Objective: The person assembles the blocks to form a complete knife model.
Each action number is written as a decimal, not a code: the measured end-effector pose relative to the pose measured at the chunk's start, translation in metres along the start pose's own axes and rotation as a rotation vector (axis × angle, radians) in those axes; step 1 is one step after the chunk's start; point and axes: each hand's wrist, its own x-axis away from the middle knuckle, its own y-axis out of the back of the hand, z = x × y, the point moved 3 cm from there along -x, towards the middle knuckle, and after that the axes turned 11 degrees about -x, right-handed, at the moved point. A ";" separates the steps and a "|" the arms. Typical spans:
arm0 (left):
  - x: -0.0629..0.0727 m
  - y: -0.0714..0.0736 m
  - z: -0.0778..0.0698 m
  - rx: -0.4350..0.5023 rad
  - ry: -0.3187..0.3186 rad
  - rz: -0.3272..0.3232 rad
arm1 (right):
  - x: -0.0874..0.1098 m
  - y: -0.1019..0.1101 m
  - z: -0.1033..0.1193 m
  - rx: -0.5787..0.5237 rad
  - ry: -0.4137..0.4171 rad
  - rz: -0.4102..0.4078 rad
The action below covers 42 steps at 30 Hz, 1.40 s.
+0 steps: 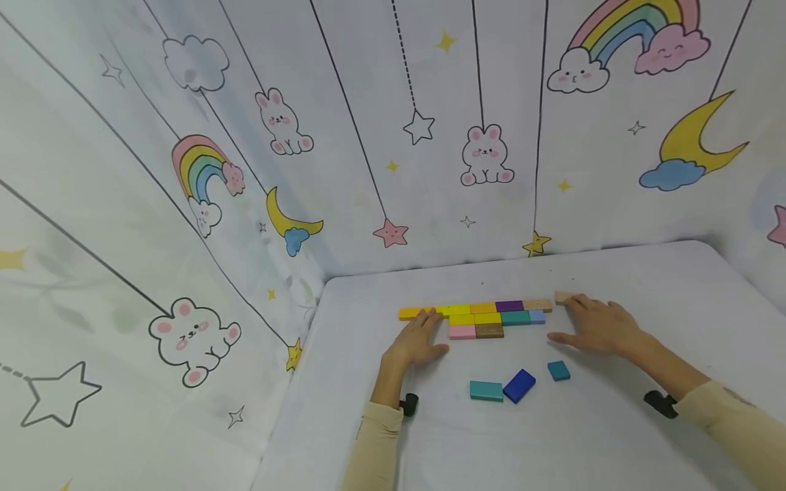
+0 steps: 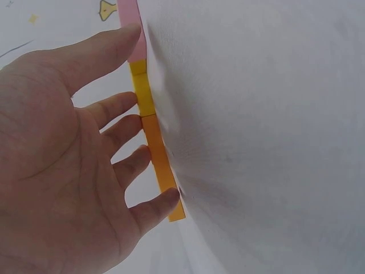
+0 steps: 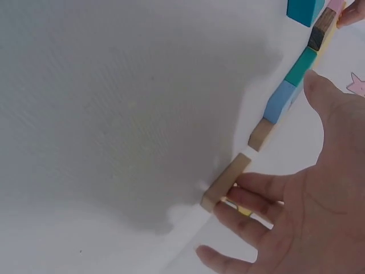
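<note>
Flat coloured blocks lie in touching rows on the white table. My left hand [image 1: 417, 341] lies at the rows' left end, its fairly straight fingertips touching the orange block [image 2: 159, 154] and a yellow block [image 2: 144, 94]; the thumb is by the pink block [image 2: 132, 34]. At the right end, my right hand [image 1: 602, 326] touches a light wooden block [image 3: 226, 181] with its fingertips, thumb held apart. A small gap parts that block from another light wooden block [image 1: 537, 305] ending the top row. Purple [image 1: 509, 306], green [image 1: 515, 318], light blue [image 1: 537, 316] and dark brown [image 1: 489, 331] blocks sit in the rows.
Nearer me lie three loose blocks: a teal one [image 1: 486, 391], a dark blue one [image 1: 519, 386] set at an angle, and a smaller teal one [image 1: 559, 370]. A cloth wall [image 1: 356, 170] printed with rabbits, stars and rainbows stands behind and left of the table.
</note>
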 end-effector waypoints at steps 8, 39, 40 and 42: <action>0.000 0.001 0.000 -0.007 0.001 0.003 | 0.013 -0.002 0.001 0.018 0.007 -0.018; -0.012 -0.016 0.010 0.010 0.047 0.032 | 0.048 -0.009 0.031 -0.033 0.066 -0.040; -0.012 -0.016 0.010 0.011 0.046 0.032 | 0.048 -0.009 0.032 -0.032 0.069 -0.042; -0.012 -0.017 0.010 0.013 0.046 0.032 | 0.049 -0.010 0.034 -0.036 0.075 -0.043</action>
